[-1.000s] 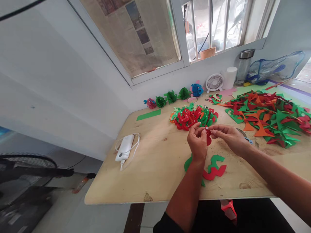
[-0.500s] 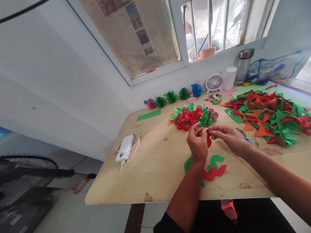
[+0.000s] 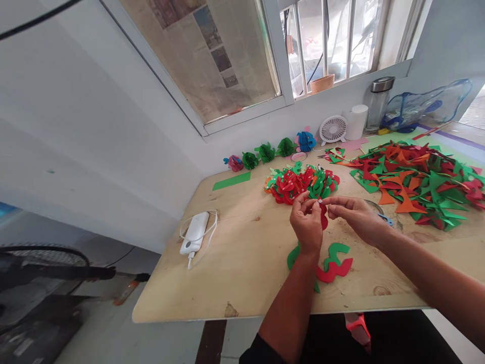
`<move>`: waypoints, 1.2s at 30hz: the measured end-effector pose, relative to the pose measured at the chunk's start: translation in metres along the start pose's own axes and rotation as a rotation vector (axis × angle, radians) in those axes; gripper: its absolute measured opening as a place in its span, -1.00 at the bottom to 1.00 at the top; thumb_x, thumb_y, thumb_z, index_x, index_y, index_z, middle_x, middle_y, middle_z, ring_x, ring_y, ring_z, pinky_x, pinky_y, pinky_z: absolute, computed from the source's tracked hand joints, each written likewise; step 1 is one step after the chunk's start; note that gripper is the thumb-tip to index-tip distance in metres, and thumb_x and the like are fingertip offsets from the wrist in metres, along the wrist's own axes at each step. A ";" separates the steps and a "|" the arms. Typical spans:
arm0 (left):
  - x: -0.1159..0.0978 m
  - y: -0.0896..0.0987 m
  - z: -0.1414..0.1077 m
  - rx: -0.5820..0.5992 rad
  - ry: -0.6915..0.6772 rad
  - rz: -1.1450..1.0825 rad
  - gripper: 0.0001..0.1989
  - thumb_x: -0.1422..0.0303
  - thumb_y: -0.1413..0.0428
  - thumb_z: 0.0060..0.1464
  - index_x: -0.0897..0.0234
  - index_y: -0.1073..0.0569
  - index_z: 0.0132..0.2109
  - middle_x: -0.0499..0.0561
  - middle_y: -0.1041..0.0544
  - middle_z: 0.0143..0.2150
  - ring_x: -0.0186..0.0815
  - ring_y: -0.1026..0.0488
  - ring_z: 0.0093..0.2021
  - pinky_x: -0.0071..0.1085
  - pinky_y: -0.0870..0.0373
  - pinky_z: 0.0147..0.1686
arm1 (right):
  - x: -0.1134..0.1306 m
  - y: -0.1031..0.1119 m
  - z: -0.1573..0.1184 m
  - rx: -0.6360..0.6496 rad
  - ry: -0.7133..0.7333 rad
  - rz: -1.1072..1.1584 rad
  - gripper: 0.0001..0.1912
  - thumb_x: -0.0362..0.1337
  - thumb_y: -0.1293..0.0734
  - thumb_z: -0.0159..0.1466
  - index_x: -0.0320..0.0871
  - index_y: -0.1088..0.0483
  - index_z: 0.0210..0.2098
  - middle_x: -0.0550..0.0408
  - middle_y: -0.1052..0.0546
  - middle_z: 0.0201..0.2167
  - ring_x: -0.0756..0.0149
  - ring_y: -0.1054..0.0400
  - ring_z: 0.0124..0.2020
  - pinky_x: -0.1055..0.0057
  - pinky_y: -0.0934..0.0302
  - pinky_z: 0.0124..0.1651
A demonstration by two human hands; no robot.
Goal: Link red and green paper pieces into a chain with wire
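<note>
A small red paper piece (image 3: 324, 217) with a white spot at its top is between my hands, above the wooden table. My left hand (image 3: 307, 222) pinches it from the left. On its right side, the thumb and index finger of my right hand (image 3: 350, 212) close at the same piece. Just beyond my fingers lies a heap of red and green cut shapes (image 3: 295, 183) with white dots. Nearer the table's front edge, a curved green piece (image 3: 334, 253) touches a red one (image 3: 335, 271). More green paper is partly hidden by my left forearm.
A large pile of paper scraps (image 3: 413, 177) covers the table's right side. Along the wall stand folded paper figures (image 3: 266, 151), a small fan (image 3: 333, 129), a white cylinder (image 3: 356, 122) and a glass bottle (image 3: 378, 103). A power bank (image 3: 195, 232) with its cable lies left.
Both hands stay close together around the red piece, with only slight finger movement. The whole view has shifted very slightly.
</note>
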State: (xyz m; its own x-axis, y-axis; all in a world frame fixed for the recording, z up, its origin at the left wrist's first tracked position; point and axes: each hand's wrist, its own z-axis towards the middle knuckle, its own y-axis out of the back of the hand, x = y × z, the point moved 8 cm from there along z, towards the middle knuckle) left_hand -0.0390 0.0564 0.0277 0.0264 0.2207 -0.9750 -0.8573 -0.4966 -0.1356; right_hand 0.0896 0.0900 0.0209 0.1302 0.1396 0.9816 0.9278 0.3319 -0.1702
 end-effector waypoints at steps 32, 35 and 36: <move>-0.015 0.007 -0.004 -0.103 -0.138 0.152 -0.69 0.44 -0.09 -0.02 0.31 -0.43 -0.07 -0.01 -0.54 -0.40 -0.36 -0.50 -0.36 -0.40 -0.39 -0.20 | -0.002 -0.012 -0.006 0.048 -0.092 0.170 -0.66 -0.13 -0.50 -0.08 -0.16 -0.54 -0.34 0.15 -0.48 -0.52 0.46 -0.28 -0.45 0.43 -0.16 -0.24; -0.016 0.008 -0.003 -0.113 -0.148 0.165 -0.71 0.44 -0.08 -0.03 0.31 -0.42 -0.09 0.00 -0.54 -0.40 -0.35 -0.50 -0.34 -0.38 -0.38 -0.18 | -0.002 -0.014 -0.007 0.076 -0.122 0.212 -0.64 -0.12 -0.51 -0.10 -0.15 -0.54 -0.33 0.15 -0.48 -0.51 0.46 -0.28 -0.46 0.43 -0.15 -0.24; -0.016 0.008 -0.003 -0.115 -0.148 0.171 -0.72 0.43 -0.08 -0.03 0.31 -0.42 -0.10 0.00 -0.54 -0.40 -0.35 -0.49 -0.34 -0.38 -0.38 -0.18 | -0.002 -0.014 -0.007 0.081 -0.126 0.218 -0.63 -0.12 -0.51 -0.10 -0.15 -0.54 -0.32 0.14 -0.48 -0.50 0.46 -0.28 -0.46 0.42 -0.15 -0.25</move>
State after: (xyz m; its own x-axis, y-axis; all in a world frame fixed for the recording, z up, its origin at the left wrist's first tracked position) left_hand -0.0451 0.0462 0.0412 -0.1966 0.2419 -0.9502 -0.7783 -0.6279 0.0012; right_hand 0.0786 0.0780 0.0219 0.2742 0.3295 0.9034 0.8510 0.3543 -0.3876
